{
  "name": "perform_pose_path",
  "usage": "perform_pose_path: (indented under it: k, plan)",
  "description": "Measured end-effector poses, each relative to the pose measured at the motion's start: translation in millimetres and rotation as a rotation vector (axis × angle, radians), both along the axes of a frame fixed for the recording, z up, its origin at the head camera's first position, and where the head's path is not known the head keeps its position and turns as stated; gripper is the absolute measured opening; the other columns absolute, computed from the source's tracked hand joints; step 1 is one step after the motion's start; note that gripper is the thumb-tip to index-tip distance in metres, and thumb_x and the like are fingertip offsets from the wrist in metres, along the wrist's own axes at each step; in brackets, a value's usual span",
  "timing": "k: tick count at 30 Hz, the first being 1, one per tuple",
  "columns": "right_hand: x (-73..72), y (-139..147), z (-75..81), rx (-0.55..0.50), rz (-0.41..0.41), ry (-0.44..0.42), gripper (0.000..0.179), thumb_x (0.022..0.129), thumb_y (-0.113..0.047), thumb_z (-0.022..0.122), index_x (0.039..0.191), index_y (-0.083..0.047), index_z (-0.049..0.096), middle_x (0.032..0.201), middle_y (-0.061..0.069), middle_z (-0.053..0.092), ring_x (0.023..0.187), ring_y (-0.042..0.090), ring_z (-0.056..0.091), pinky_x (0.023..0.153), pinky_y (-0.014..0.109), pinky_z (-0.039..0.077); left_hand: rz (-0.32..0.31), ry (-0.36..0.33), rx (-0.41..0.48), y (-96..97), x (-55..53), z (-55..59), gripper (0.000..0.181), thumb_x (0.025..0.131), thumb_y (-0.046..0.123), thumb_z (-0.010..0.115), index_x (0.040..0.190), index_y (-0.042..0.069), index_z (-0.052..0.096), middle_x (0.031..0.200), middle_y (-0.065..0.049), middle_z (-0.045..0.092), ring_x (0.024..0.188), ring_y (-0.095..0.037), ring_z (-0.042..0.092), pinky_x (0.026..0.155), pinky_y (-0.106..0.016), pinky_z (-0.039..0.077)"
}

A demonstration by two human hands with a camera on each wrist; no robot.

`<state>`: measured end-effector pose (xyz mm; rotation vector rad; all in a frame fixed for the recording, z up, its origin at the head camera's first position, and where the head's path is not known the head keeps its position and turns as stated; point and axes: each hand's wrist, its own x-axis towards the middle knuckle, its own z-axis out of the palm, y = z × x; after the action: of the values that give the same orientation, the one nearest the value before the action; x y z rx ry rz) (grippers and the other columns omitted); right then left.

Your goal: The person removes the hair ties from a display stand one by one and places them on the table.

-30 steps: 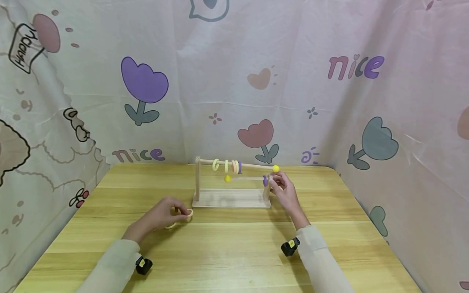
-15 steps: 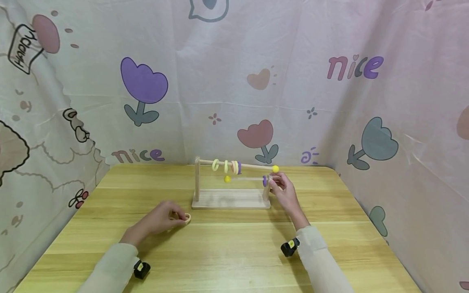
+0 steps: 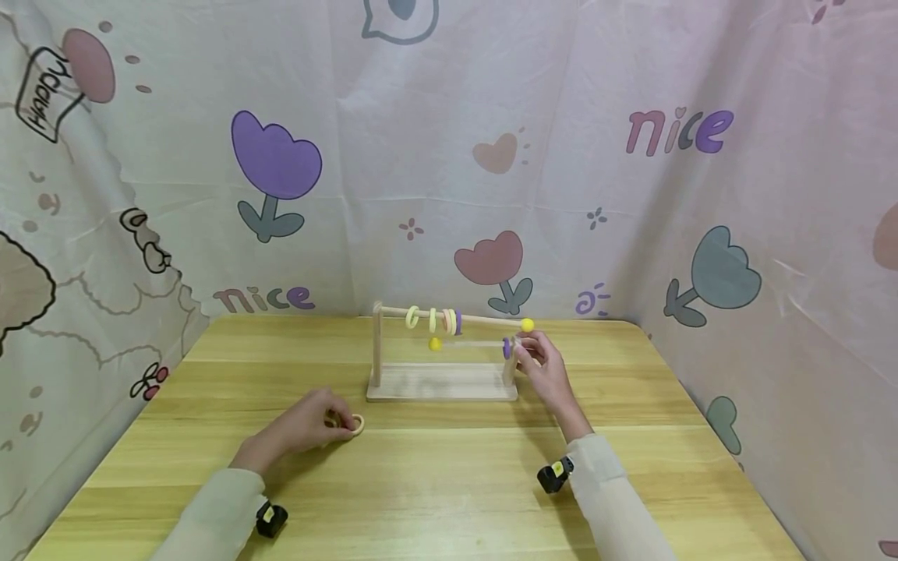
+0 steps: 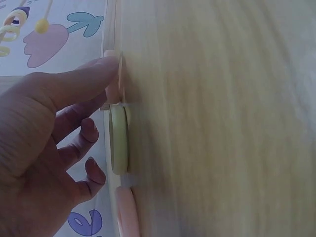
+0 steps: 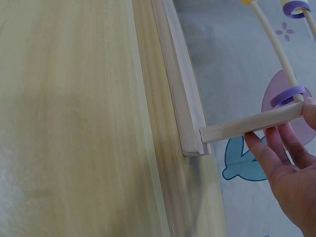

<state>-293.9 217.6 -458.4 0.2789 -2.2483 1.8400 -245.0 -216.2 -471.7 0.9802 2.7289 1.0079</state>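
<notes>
My left hand (image 3: 309, 425) pinches a pale wooden ring (image 3: 358, 425) at the table surface, left of a wooden rack (image 3: 442, 382). In the left wrist view the thumb lies on this peach ring (image 4: 113, 91); a pale green ring (image 4: 119, 140) and a pink ring (image 4: 127, 212) lie flat beside it. My right hand (image 3: 549, 374) grips the top of the rack's short right post (image 5: 252, 123), thumb on one side and fingers on the other. A purple ring (image 3: 507, 347) hangs on the lower rod (image 3: 473, 344), close to that hand.
On the upper rod (image 3: 484, 319) hang several yellow, peach and purple rings, and a yellow ball (image 3: 528, 325) caps its right end. Another yellow ball (image 3: 435, 344) tips the lower rod. Behind the wooden table (image 3: 449, 483) hangs a printed cloth (image 3: 393, 156).
My left hand has drawn slightly toward me and to the left, and the pale ring at its fingertips has shifted with it. The right hand stays at the post.
</notes>
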Motion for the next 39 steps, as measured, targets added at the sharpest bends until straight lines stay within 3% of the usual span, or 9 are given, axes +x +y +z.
perform_pose_path:
  k: [15,19,25,30,34,39]
  plan:
    - [1.1,-1,1.0,0.004,0.001,-0.006,0.030,0.105,-0.011,0.058,0.134,0.000,0.055,0.128,0.026,0.063,0.106,0.015,0.064,0.092,0.043,0.060,-0.003,-0.047,0.015,-1.1,-0.3,2.0,0.006,0.085,0.007,0.084,0.084,0.012,0.080,0.083,0.004,0.075,0.073,0.000,0.056,0.066,-0.021,0.050]
    - [0.2,0,0.4,0.009,0.002,-0.009,0.031,0.105,-0.011,0.058,0.134,0.000,0.054,0.128,0.026,0.062,0.108,0.018,0.064,0.094,0.047,0.059,0.020,-0.073,0.033,-1.2,0.0,5.2,0.007,0.085,0.010,0.083,0.088,0.014,0.079,0.087,0.005,0.075,0.078,-0.005,0.061,0.071,-0.024,0.053]
    - [-0.3,0,0.5,0.009,0.004,-0.012,0.032,0.106,-0.013,0.059,0.134,0.000,0.054,0.129,0.027,0.062,0.109,0.020,0.063,0.095,0.050,0.058,0.090,-0.001,0.037,3.7,-1.9,14.4,0.009,0.085,0.015,0.084,0.093,0.016,0.079,0.094,0.004,0.076,0.090,-0.017,0.065,0.084,-0.039,0.055]
    - [0.6,0,1.4,0.007,0.002,-0.010,0.032,0.105,-0.012,0.059,0.135,-0.001,0.054,0.128,0.026,0.062,0.106,0.016,0.063,0.094,0.050,0.059,0.102,0.046,0.051,13.6,-4.5,21.9,0.009,0.087,0.014,0.082,0.095,0.015,0.079,0.096,0.003,0.078,0.092,-0.015,0.067,0.086,-0.038,0.054]
    - [1.4,-1,2.1,0.001,-0.001,-0.008,0.031,0.105,-0.010,0.059,0.134,0.000,0.055,0.128,0.026,0.063,0.105,0.013,0.064,0.094,0.048,0.059,0.071,0.038,0.093,28.1,-7.7,26.0,0.012,0.088,0.014,0.082,0.100,0.013,0.079,0.098,0.001,0.078,0.092,-0.016,0.068,0.085,-0.035,0.054]
    - [1.8,-1,1.9,0.003,0.001,-0.008,0.031,0.105,-0.010,0.058,0.134,0.000,0.054,0.127,0.026,0.062,0.104,0.012,0.063,0.093,0.045,0.060,0.036,0.034,0.124,50.6,-13.5,29.6,0.018,0.090,0.015,0.080,0.106,0.009,0.079,0.101,0.003,0.078,0.093,-0.018,0.069,0.086,-0.043,0.057]
